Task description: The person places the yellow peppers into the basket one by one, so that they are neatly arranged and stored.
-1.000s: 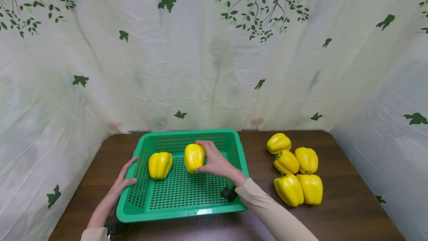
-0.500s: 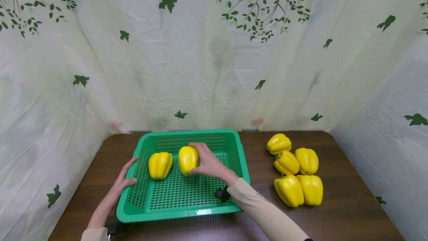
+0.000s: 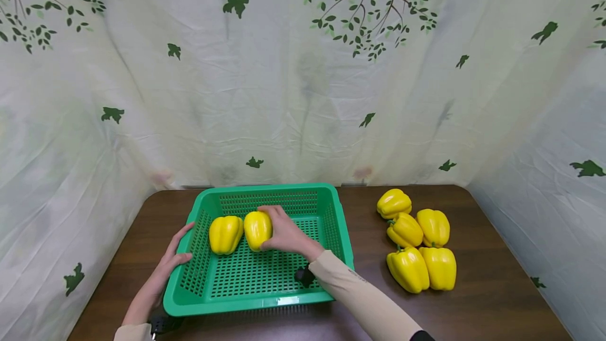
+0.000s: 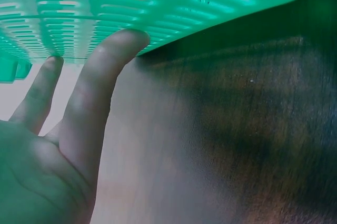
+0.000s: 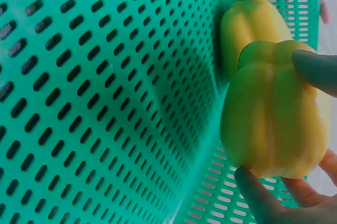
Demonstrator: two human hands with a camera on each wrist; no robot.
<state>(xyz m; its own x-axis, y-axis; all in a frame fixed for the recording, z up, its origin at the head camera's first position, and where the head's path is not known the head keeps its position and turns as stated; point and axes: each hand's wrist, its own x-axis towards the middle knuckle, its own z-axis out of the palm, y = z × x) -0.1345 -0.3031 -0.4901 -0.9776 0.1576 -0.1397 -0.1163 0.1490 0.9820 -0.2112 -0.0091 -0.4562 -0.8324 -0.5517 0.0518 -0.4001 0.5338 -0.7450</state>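
A green perforated plastic basket (image 3: 272, 189) stands on the table. My right hand (image 3: 288, 233) grips a yellow bell pepper (image 3: 258, 231) inside it, thumb on one side and fingers on the other, as the right wrist view also shows around the pepper (image 5: 274, 121). Close to its left is another yellow bell pepper (image 3: 225, 235) in the basket; whether the two touch I cannot tell. At the basket's left side, my left hand (image 3: 167, 263) touches the wall with extended fingers. In the left wrist view, fingertips of that hand (image 4: 63, 145) meet the slotted wall from outside.
To the right of the basket, several yellow bell peppers (image 3: 421, 241) lie grouped on the brown wooden table (image 3: 492, 288). A pale curtain (image 3: 303, 93) with printed leaves hangs behind the table and along both sides.
The right hand has carried its bell pepper leftward through the basket, closing the gap to the other pepper there. My left hand and the basket have stayed in place.
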